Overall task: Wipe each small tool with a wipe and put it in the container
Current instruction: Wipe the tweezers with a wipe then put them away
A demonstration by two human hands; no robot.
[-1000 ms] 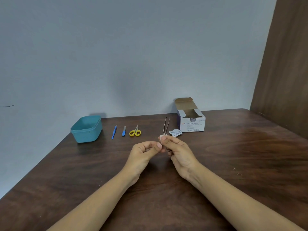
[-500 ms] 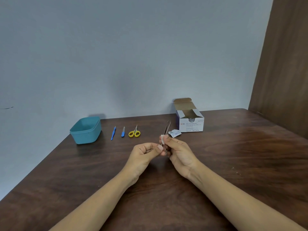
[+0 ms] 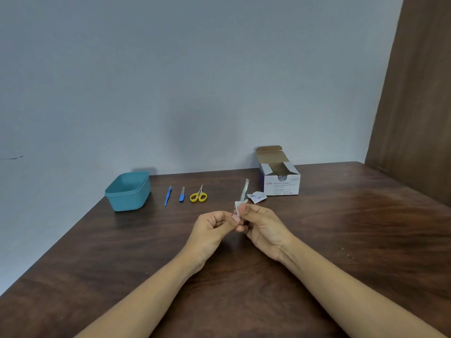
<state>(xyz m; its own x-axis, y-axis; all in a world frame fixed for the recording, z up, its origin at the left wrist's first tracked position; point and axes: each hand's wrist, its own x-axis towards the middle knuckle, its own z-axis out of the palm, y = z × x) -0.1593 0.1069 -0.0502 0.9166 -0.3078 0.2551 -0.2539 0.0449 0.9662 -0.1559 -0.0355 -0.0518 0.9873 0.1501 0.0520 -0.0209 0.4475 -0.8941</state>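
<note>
While the tweezers (image 3: pixel 244 191) are up in the air between both hands, this is clearly the wiping step, not the drop-off yet. The right hand (image 3: pixel 264 226) pinches the white wipe (image 3: pixel 237 205) around the tool low on its shaft. The left hand (image 3: pixel 212 226) is curled with its thumb pressed in at the near end, so I read it as gripping the tweezers there, though the exact contact is hidden.

Tip from me: hold the left grip steady and slide the wipe all the way to the far end, squeezing both arms together so each face gets covered. Then rotate and go again, and don't snag the wipe on the points.

The teal container (image 3: pixel 128 191) sits well off to the left at the back of the table (image 3: pixel 341 228). Next to it lie a long blue tool (image 3: pixel 167 195), a short blue one (image 3: pixel 182 194) and yellow scissors (image 3: pixel 199 195), apparently waiting their turn.
</note>
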